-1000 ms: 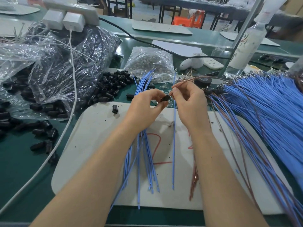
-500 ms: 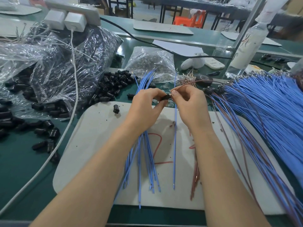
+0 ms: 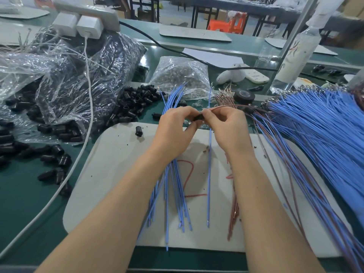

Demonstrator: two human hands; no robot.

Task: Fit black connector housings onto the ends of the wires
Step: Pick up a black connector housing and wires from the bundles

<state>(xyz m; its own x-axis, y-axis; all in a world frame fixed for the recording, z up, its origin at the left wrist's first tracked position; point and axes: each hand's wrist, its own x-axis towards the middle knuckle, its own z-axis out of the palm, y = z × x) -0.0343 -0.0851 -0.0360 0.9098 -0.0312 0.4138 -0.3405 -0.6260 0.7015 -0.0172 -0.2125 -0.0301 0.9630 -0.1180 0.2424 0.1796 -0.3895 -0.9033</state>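
Above the far edge of the mat, hands: the left hand (image 3: 175, 131) and right hand (image 3: 226, 127) meet fingertip to fingertip, both clamped down; the left pinches a black housing (image 3: 198, 117), the right pinches the end of a brown wire (image 3: 226, 106) at the housing's mouth.
Wire path: the brown wire arcs off to the right towards the big wire bundle (image 3: 315, 134).
Seating: how far the wire end sits inside the housing is hidden by the fingertips.
Handling: the housing looks light, rigid and small enough to slip; hold it by its sides. The wire looks thin and limp, so it is best gripped close to its tip, or it is likely to buckle.
Supply: loose housings (image 3: 137, 103) lie heaped to the far left, and one spare housing (image 3: 138, 131) sits on the white mat (image 3: 118, 164).
Under the wrists: a blue wire bunch (image 3: 177, 194) and a single blue wire (image 3: 209, 174) lie on the mat.
Room: the bundle crowds the right; a white cable (image 3: 86, 134) skirts the mat's left edge on the tabletop (image 3: 23, 203); the near left of the mat has room.
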